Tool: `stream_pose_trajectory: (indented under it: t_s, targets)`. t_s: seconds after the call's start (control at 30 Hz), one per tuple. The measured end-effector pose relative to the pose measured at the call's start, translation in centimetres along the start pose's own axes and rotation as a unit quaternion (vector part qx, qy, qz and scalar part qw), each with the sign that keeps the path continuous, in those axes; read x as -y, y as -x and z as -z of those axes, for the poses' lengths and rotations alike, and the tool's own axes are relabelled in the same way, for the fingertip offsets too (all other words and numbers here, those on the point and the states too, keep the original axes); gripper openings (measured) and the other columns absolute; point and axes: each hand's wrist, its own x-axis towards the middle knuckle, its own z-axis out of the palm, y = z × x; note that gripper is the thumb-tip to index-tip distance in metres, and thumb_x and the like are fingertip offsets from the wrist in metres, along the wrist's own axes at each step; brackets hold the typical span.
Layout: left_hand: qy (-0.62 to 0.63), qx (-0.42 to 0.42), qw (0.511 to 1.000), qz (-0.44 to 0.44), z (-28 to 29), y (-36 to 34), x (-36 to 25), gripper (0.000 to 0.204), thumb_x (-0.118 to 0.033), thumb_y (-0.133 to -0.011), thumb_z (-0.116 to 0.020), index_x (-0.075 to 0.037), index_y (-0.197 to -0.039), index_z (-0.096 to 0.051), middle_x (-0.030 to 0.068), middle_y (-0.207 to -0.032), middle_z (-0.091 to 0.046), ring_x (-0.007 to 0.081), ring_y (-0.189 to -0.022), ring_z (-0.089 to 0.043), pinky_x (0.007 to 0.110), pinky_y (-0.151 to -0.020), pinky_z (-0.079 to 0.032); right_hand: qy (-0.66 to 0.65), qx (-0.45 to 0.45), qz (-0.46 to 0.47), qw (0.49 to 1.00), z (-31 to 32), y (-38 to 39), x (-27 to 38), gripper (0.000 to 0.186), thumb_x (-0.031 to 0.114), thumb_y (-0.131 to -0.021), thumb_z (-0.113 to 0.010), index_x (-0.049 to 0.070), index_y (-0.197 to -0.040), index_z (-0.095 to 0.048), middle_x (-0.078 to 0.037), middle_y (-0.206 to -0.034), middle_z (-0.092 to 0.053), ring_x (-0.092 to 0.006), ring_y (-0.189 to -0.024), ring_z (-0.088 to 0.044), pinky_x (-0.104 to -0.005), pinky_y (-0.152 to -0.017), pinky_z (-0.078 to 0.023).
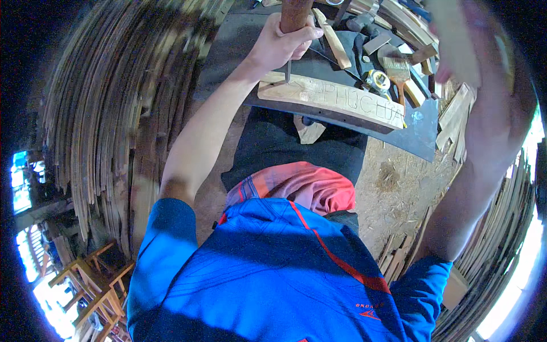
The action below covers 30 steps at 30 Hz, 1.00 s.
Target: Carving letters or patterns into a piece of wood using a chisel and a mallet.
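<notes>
My left hand [280,47] is closed around the wooden handle of a chisel [295,16]. The chisel's metal blade points down and meets the left end of a pale wooden board [319,94], which has letters marked along its face. On the right, my right hand [484,80] is raised and smeared by motion. It grips a pale wooden block [456,43], also blurred, with fingertips showing at the block's left edge. The board lies across the near edge of a dark work surface [419,134].
Beyond the board lie a wooden strip [333,43], a tape measure [377,81], a paintbrush [397,71] and a hammer [362,21]. Long planks [108,108] are stacked at left, more planks [484,228] at right. Wooden stools [94,288] stand lower left; shavings litter the floor [393,188].
</notes>
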Motion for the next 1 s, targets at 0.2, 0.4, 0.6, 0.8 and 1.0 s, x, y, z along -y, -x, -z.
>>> stream_pose_trajectory:
  t_s: [0.2, 0.4, 0.6, 0.8, 1.0]
  targets:
    - [0.005, 0.014, 1.0, 0.001, -0.6, 0.4, -0.2, 0.021, -0.013, -0.092, -0.064, -0.008, -0.075, -0.054, -0.0066, -0.055, -0.039, 0.0031, -0.046, -0.032, 0.023, -0.043, -0.025, -0.131, -0.006, -0.084, 0.988, 0.5, -0.2, -0.1, 0.039, 0.028, -0.095, -0.062, -0.002, -0.12, -0.061, -0.012, -0.087, -0.068, -0.0137, -0.068, -0.064, -0.026, -0.065, -0.051]
    - [0.021, -0.049, 0.998, -0.023, 0.8, 1.6, -0.7, 0.02, -0.017, -0.092, -0.068, -0.008, -0.078, -0.057, -0.0055, -0.057, -0.046, 0.0047, -0.049, -0.042, 0.023, -0.045, -0.033, -0.441, -0.161, -0.202, 0.859, -6.3, 3.2, -3.8, 0.037, 0.027, -0.096, -0.063, -0.001, -0.118, -0.057, -0.009, -0.093, -0.066, -0.0129, -0.066, -0.064, -0.0262, -0.052, -0.052]
    - [0.024, -0.223, 0.973, -0.064, 3.3, 3.5, -2.0, 0.007, -0.02, -0.093, -0.055, -0.013, -0.094, -0.054, -0.0042, -0.064, -0.036, 0.0133, -0.055, -0.039, 0.033, -0.056, -0.039, -0.451, -0.065, -0.359, 0.815, -19.1, 8.7, -9.7, 0.044, 0.035, -0.093, -0.064, -0.005, -0.11, -0.062, -0.01, -0.084, -0.066, -0.0129, -0.067, -0.062, -0.0279, -0.054, -0.051]
    - [0.076, -0.055, 0.993, -0.068, 3.5, 2.9, -1.6, 0.008, -0.005, -0.093, -0.055, -0.003, -0.1, -0.052, 0.0091, -0.088, -0.056, 0.0186, -0.08, -0.059, 0.045, -0.089, -0.054, -0.436, -0.121, -0.4, 0.797, -24.1, 11.0, -12.7, 0.048, 0.037, -0.094, -0.062, -0.008, -0.11, -0.065, -0.011, -0.085, -0.07, -0.0136, -0.077, -0.061, -0.0291, -0.07, -0.05]
    - [-0.07, -0.061, 0.99, -0.11, 1.9, 0.7, -1.2, 0.03, -0.012, -0.096, -0.051, -0.002, -0.124, -0.051, 0.0151, -0.096, -0.061, 0.0247, -0.08, -0.062, 0.047, -0.08, -0.056, -0.463, -0.107, -0.425, 0.77, -24.0, 11.2, -13.1, 0.05, 0.041, -0.095, -0.059, -0.006, -0.111, -0.065, -0.009, -0.085, -0.069, -0.0122, -0.079, -0.061, -0.0283, -0.071, -0.049]
